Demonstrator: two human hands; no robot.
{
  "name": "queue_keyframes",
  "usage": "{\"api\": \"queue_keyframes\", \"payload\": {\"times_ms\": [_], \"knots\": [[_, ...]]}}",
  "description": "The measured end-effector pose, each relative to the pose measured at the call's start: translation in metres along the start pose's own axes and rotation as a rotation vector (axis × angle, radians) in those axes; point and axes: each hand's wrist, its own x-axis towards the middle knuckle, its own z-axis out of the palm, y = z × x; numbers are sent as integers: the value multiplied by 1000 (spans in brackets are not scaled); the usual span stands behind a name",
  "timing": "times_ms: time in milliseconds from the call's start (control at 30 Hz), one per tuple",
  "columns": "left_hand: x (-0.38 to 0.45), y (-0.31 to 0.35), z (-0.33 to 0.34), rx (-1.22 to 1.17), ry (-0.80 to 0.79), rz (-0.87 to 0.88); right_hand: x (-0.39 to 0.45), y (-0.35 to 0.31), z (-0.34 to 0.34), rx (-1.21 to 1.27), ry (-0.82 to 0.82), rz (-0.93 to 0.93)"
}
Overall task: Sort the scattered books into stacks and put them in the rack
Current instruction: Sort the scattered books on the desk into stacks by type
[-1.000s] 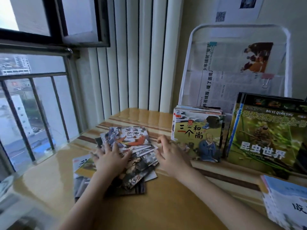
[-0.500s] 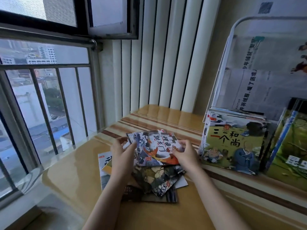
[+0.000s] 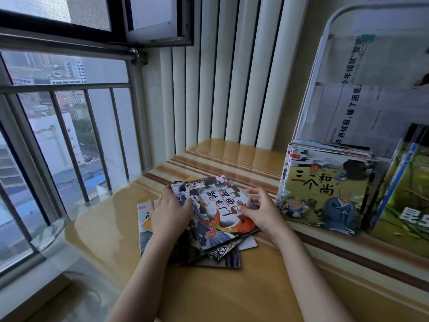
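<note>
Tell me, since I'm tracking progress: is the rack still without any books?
No: the rack already holds upright books, the monk-cover book in front.

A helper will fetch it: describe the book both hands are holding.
On the wooden table by the window, left of the white rack, lies a loose pile of books. The left hand and right hand hold its top book, showing an orange carp on dark waves.

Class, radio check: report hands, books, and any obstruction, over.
Both hands, left and right, grip the carp-cover book atop the loose pile. Rack already holds standing books. Nothing in the way.
</note>
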Motion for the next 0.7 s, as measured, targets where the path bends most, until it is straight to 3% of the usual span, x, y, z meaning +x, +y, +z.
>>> {"api": "queue_keyframes", "payload": {"times_ms": [100, 233, 433, 500, 600, 700], "knots": [[2, -6, 0, -130, -22, 22, -2, 1, -3, -15, -15, -18], [-2, -4, -10, -784, -74, 3, -5, 1, -3, -3, -19, -30], [10, -8, -18, -1555, -221, -262, -7, 0, -4, -10, -15, -36], [6, -5, -19, -1508, -299, -268, -8, 0, -4, 15, -19, -35], [-5, 3, -12, -1180, -358, -213, -11, -2, -3, 11, -12, -47], [-4, 4, -10, -1215, -336, -171, -11, -2, -4, 64, 5, -41]]}}
